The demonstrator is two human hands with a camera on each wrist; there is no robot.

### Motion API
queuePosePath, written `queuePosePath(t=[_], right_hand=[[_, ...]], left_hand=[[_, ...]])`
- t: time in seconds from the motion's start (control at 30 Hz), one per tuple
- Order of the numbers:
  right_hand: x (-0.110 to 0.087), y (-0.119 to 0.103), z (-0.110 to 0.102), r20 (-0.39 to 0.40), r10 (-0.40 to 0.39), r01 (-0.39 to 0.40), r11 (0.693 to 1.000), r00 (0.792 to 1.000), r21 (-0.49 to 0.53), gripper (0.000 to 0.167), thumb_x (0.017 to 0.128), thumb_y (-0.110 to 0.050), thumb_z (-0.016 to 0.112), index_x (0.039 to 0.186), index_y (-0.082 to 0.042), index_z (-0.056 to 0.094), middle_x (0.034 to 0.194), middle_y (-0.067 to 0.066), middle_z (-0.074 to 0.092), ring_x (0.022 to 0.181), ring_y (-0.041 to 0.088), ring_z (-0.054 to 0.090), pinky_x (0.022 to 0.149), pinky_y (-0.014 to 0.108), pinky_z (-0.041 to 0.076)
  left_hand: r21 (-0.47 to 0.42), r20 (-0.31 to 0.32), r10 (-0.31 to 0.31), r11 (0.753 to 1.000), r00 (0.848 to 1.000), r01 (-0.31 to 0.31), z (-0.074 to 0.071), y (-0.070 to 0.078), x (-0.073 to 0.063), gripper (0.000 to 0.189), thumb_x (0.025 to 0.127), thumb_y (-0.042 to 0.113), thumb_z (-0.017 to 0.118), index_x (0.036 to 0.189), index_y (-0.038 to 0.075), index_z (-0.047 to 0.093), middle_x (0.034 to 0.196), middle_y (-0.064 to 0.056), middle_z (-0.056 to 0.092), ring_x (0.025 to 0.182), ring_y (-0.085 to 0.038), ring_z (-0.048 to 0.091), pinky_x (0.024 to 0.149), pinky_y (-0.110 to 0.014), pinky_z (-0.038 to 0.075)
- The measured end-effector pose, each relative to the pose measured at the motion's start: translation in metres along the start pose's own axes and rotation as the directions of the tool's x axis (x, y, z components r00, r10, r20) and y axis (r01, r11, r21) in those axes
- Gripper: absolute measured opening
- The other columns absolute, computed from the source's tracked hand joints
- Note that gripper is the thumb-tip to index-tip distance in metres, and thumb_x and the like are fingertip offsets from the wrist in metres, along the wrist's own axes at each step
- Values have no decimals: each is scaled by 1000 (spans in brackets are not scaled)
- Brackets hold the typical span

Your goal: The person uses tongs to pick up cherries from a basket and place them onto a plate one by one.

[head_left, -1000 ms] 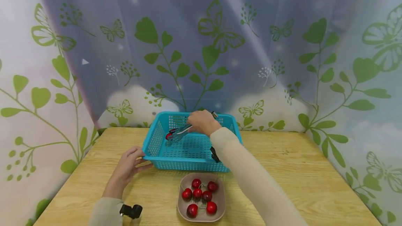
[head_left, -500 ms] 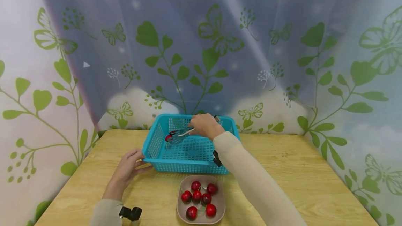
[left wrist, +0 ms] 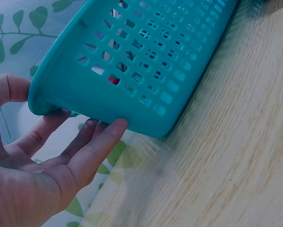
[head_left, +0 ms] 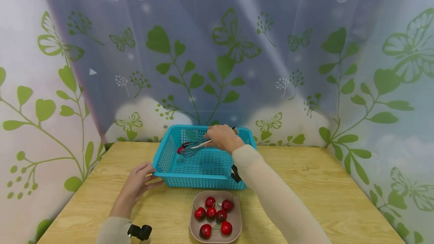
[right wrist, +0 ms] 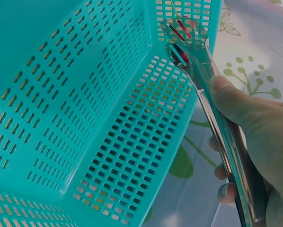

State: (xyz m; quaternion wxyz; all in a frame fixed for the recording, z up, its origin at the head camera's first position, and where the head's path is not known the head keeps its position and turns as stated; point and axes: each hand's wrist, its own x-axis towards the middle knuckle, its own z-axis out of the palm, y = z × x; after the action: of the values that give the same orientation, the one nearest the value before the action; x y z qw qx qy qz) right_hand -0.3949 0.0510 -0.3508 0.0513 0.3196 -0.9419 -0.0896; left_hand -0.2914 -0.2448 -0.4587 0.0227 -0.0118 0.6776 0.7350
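My right hand [head_left: 223,138] grips a pair of metal tongs [right wrist: 222,127] over the blue plastic basket [head_left: 203,176]. The slotted heads of the tongs point down into the basket's far left part, where a red cherry [head_left: 181,150] shows beside them. In the right wrist view, red shows through the slots of both heads, which lie around the fruit. At the basket's near left corner, my left hand [head_left: 135,182] holds the rim: thumb at the lip, fingertips against the outside wall below. A speck of red shows through the mesh in the left wrist view.
A pinkish square bowl [head_left: 193,231] with several red cherries [head_left: 211,213] stands in front of the basket on the wooden table [head_left: 298,183]. Behind rises a printed curtain [head_left: 278,97] with leaves and butterflies, close to the basket's back rim.
My right hand and the tongs have shifted slightly to the right over the basket. My left hand stays at the corner. Everything sits a little lower in the head view.
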Motion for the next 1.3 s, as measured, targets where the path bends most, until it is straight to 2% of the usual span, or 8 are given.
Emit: queuePosePath(t=[0.13,0.3,0.53,0.7,0.87,1.0,1.3], right_hand=[[-4,0,-2,-14,-11,11,1000,1000,-5,43,100,-44,63,138,-26,67,134,0,69,119,19,67,91,37,64],[-10,1,-8,-39,-38,38,999,999,0,41,101,-42,63,137,-25,68,127,2,69,114,20,67,88,38,64],[-27,6,-13,-96,-62,63,998,993,4,41,101,-44,61,137,-26,68,115,3,68,102,20,66,72,34,61],[-38,12,-13,-150,-87,88,996,985,1,40,100,-44,61,136,-27,68,106,2,66,90,18,63,61,28,54],[-49,15,-13,-191,-102,108,994,976,24,40,99,-43,63,135,-26,69,97,0,63,78,14,54,52,22,41],[-60,15,-11,-229,-108,126,990,968,66,40,99,-41,65,134,-24,70,92,-1,60,72,11,47,51,19,35],[-81,10,-7,-334,-122,155,985,935,75,40,97,-41,68,133,-23,71,82,-4,51,64,8,35,52,17,27]], left_hand=[[10,-1,-2,1000,1000,2,1,0,0,13,103,13,49,93,9,57,112,-8,56,99,-21,67,98,-55,62],[12,-24,-5,1000,1000,5,3,1,0,12,102,12,49,99,4,58,115,-10,57,99,-20,68,99,-55,61],[3,-15,-9,1000,1000,9,2,1,1,13,102,12,49,101,4,59,114,-8,58,98,-19,68,99,-55,61],[6,-12,-6,1000,1000,6,1,0,1,12,102,12,50,102,4,59,114,-7,59,99,-19,69,98,-54,62],[10,-16,-10,1000,1000,10,2,0,1,12,102,13,50,101,4,59,114,-7,59,99,-20,69,98,-54,62],[15,-20,-9,1000,1000,10,2,1,1,12,102,12,50,101,4,59,113,-7,59,99,-20,69,98,-55,62],[8,-20,-9,1000,1000,9,2,1,0,12,102,12,50,100,6,60,112,-5,60,99,-19,68,99,-55,61]])
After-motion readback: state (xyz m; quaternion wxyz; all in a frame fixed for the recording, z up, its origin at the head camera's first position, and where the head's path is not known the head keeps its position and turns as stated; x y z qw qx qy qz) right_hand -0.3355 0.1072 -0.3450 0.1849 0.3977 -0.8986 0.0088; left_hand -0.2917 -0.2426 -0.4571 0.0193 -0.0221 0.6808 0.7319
